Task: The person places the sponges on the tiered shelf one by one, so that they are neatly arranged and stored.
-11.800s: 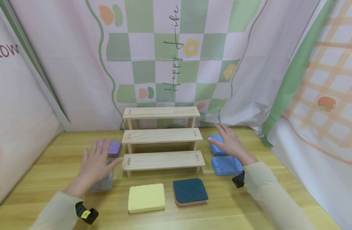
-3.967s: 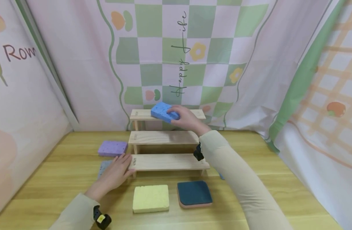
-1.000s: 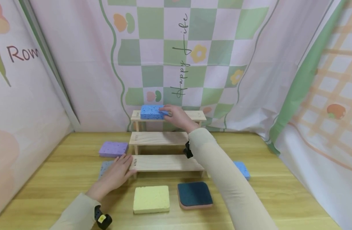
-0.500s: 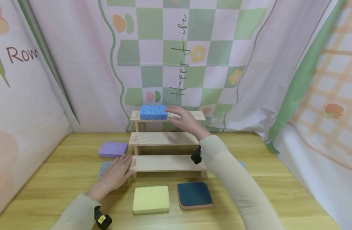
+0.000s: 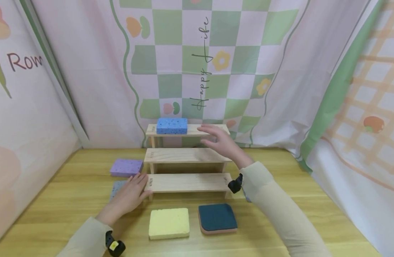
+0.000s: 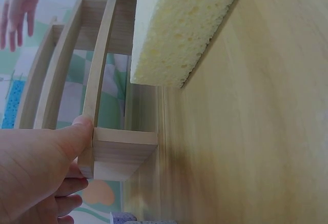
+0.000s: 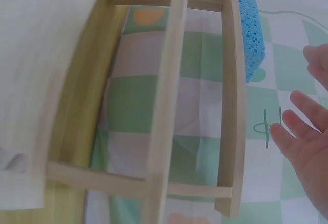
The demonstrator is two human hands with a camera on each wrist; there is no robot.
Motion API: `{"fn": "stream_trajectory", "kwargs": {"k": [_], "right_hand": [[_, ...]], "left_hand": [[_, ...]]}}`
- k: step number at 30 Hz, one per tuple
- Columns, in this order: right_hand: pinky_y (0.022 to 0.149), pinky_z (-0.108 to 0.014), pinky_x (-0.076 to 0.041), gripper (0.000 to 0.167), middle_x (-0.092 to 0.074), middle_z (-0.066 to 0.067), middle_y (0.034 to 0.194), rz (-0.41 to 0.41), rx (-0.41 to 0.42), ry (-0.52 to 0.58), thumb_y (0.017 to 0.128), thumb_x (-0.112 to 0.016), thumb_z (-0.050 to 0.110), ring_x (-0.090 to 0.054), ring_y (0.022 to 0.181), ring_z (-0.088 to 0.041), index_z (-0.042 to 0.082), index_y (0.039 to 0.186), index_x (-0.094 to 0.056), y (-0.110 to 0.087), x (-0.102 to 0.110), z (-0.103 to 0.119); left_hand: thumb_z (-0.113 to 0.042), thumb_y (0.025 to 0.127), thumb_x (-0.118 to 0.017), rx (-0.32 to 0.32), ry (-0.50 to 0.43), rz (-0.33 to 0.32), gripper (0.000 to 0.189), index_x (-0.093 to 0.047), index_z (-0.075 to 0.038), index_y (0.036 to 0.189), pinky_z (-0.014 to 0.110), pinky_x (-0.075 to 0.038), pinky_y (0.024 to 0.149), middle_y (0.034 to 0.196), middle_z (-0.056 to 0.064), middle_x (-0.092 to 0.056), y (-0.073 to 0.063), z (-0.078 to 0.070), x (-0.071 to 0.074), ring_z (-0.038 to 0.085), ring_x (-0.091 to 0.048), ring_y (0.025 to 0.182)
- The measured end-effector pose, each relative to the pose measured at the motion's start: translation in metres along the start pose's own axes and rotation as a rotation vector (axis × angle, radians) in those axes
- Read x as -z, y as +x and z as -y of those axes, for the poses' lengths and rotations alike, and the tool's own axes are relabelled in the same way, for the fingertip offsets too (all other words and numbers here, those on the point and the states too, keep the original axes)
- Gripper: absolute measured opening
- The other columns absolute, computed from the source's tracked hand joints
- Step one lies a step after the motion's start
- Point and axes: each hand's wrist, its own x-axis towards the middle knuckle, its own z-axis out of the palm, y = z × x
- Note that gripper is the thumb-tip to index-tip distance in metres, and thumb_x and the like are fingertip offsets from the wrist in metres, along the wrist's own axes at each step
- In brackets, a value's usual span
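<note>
A three-step wooden shelf stands in the middle of the table. My left hand holds the left end of its lowest board, thumb and fingers pinching the board's edge in the left wrist view. On the top board, at the left, lies a speckled blue sponge. My right hand, fingers loosely extended and holding nothing, hovers to the right of that sponge, over the upper boards. In the right wrist view, a gap shows between the blue sponge and the fingers.
Left of the shelf lie a purple sponge and a grey-blue sponge, partly under my left hand. A yellow sponge and a dark-topped sponge lie in front. Another blue sponge is mostly hidden by my right sleeve. Curtains hang behind.
My right hand brought a blue sponge from the right side onto the top board, let go and drew back rightward. Earlier my left hand moved onto the lowest board's end and stayed there.
</note>
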Motion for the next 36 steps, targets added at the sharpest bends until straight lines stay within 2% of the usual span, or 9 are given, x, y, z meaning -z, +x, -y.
{"fn": "stream_trajectory", "kwargs": {"k": [10, 20, 30, 36], "right_hand": [[0.102, -0.051, -0.031, 0.044, -0.040, -0.016, 0.139, -0.041, 0.067, -0.016, 0.088, -0.063, 0.013, -0.033, 0.129, -0.030, 0.009, 0.131, -0.052, -0.029, 0.002, -0.006], [0.101, -0.052, -0.031, 0.045, -0.040, -0.015, 0.139, -0.042, 0.056, -0.018, 0.090, -0.062, 0.015, -0.034, 0.128, -0.029, 0.009, 0.133, -0.050, -0.049, 0.011, -0.007], [0.102, -0.054, -0.028, 0.045, -0.040, -0.013, 0.140, -0.076, -0.013, -0.010, 0.088, -0.064, 0.011, -0.034, 0.128, -0.031, 0.007, 0.130, -0.052, -0.074, 0.021, -0.014], [0.100, -0.057, -0.029, 0.046, -0.041, -0.016, 0.138, -0.095, 0.009, -0.023, 0.084, -0.067, 0.005, -0.034, 0.127, -0.035, 0.004, 0.128, -0.053, -0.087, 0.026, -0.020]], "left_hand": [[-0.027, 0.095, -0.052, 0.006, 0.001, 0.003, 0.056, -0.039, 0.014, 0.131, 0.053, -0.019, 0.106, 0.135, 0.030, -0.037, -0.001, 0.000, 0.000, 0.044, -0.028, 0.128], [-0.027, 0.095, -0.052, -0.002, 0.006, -0.004, 0.056, -0.039, 0.014, 0.131, 0.054, -0.019, 0.106, 0.136, 0.030, -0.036, 0.000, 0.002, -0.002, 0.044, -0.029, 0.128], [-0.028, 0.095, -0.052, -0.006, 0.009, -0.011, 0.056, -0.040, 0.014, 0.131, 0.054, -0.020, 0.105, 0.135, 0.030, -0.037, 0.001, 0.003, -0.004, 0.044, -0.030, 0.127], [-0.028, 0.095, -0.053, -0.006, 0.012, -0.017, 0.056, -0.040, 0.014, 0.131, 0.054, -0.021, 0.105, 0.135, 0.030, -0.038, 0.000, 0.004, -0.004, 0.044, -0.030, 0.127]]}}
